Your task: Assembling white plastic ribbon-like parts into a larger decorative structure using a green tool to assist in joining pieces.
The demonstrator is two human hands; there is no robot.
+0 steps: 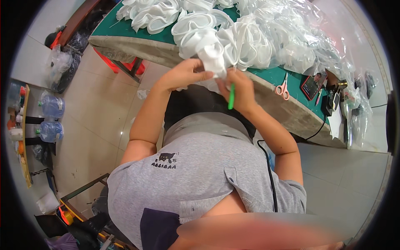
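Observation:
At the table's near edge, my left hand is closed on a white ruffled fabric piece, thumb pressed against its lower end. Just to the right, my right hand grips a slim tool with a bright green handle. The handle points down toward me; its working end is hidden by my fingers and the cloth. My right fingers are close against the lower end of the fabric. Beyond both hands lies a heap of similar white ruffled pieces, some beside or under clear plastic.
On the green table top, pink-handled scissors lie right of my hands. A phone with a lit screen rests farther right, near a black charger and cable. Clear plastic sheeting covers the far right. Large water bottles stand left.

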